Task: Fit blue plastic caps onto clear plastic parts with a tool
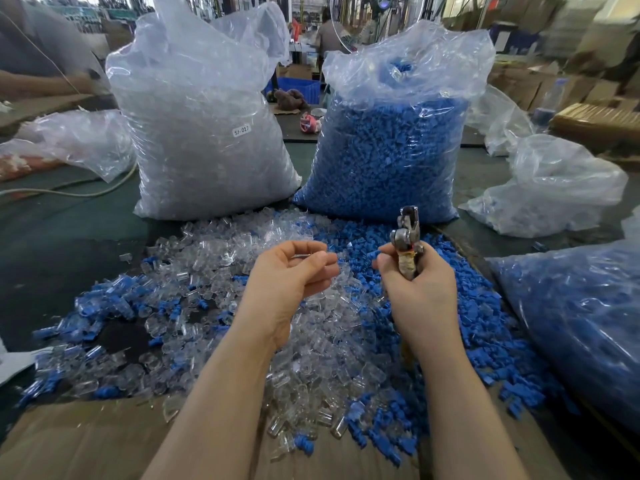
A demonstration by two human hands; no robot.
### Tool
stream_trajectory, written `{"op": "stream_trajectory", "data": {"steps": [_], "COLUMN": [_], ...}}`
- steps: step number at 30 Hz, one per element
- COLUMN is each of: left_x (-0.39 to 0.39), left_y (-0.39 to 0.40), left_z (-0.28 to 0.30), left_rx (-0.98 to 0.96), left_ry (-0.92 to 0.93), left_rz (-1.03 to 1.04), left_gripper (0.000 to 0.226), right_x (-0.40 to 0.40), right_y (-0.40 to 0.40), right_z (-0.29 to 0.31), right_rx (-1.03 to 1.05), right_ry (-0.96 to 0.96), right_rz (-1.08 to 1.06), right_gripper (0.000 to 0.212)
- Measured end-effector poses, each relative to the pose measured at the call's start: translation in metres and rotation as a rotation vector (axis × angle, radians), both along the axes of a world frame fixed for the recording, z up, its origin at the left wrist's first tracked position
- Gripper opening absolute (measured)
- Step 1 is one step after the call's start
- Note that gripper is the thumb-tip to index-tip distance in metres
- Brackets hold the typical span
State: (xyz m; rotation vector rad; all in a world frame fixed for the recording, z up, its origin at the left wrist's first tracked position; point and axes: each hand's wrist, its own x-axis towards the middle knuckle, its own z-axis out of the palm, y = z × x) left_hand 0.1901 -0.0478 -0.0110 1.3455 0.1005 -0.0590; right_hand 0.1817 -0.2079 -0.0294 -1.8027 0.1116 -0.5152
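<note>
My right hand (417, 285) grips a metal plier-like tool (407, 237) upright, jaws pointing up, and its fingertips pinch a blue cap (376, 255). My left hand (294, 275) hovers beside it with curled fingers pinching a clear plastic part (306, 255) that is hard to make out. Below both hands lies a heap of loose clear parts (221, 258) on the left and loose blue caps (474, 327) on the right. Several capped pieces (104, 299) lie at the heap's left side.
A big bag of clear parts (204, 133) and a big bag of blue caps (391, 150) stand behind the heap. Another blue-filled bag (581, 320) lies at right. Cardboard (86, 441) covers the near edge. Another person's arm (41, 84) shows at far left.
</note>
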Motion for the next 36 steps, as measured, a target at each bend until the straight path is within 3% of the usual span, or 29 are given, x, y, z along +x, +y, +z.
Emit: {"op": "stream_trajectory", "data": {"steps": [7,10,18,27,36], "left_x": [0.0,-0.001,-0.004,-0.007,-0.01], "left_y": [-0.008,-0.012,-0.018,-0.021,-0.024], "left_z": [-0.001,-0.002,-0.001,0.001,0.002], "left_rx": [0.118,0.051,-0.099,-0.136,0.033], "left_ry": [-0.082,-0.061,0.009,0.018,-0.151], "left_rz": [0.146,0.17,0.04,0.009,0.101], "left_gripper": [0.01,0.01,0.008,0.009,0.01], "right_x": [0.0,-0.001,-0.003,-0.003,-0.003], "right_y": [0.005,0.007,0.012,0.015,0.015], "right_z": [0.001,0.001,0.0,-0.003,-0.002], "right_rx": [0.07,0.025,-0.034,-0.084,-0.104], "right_ry": [-0.033,-0.055,-0.126,-0.142,-0.104], "right_rz": [0.133,0.141,0.14,0.075,0.059], "right_gripper": [0.016,0.013,0.015,0.009,0.009]}}
